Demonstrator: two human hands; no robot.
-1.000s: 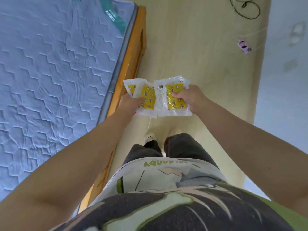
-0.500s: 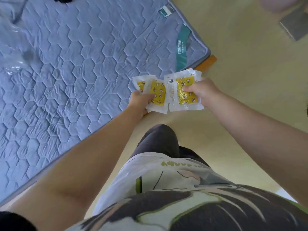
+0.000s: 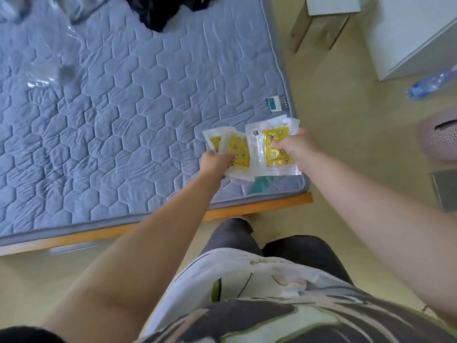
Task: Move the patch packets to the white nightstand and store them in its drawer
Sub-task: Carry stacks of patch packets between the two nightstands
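Patch packets, flat yellow-and-white plastic sachets [image 3: 269, 137], are pinched in both grips, our left hand [image 3: 215, 162] and right hand [image 3: 295, 147]; the likely white nightstand [image 3: 408, 38] stands at two o'clock, nearer our right.

- the patch packets [image 3: 272, 147] overlap in both fans, so honestly can't count them, and the left hand [image 3: 215, 162] and right hand [image 3: 296, 147] cover part of each
- print on them is too tiny to read, same with the mattress label [image 3: 277, 103]
- white furniture [image 3: 408, 33] top right is chopped by the frame edge
- black thing [image 3: 160, 8] at the top is cut off, can't tell what it is
- blue thing [image 3: 430, 82] on the floor is pure blur
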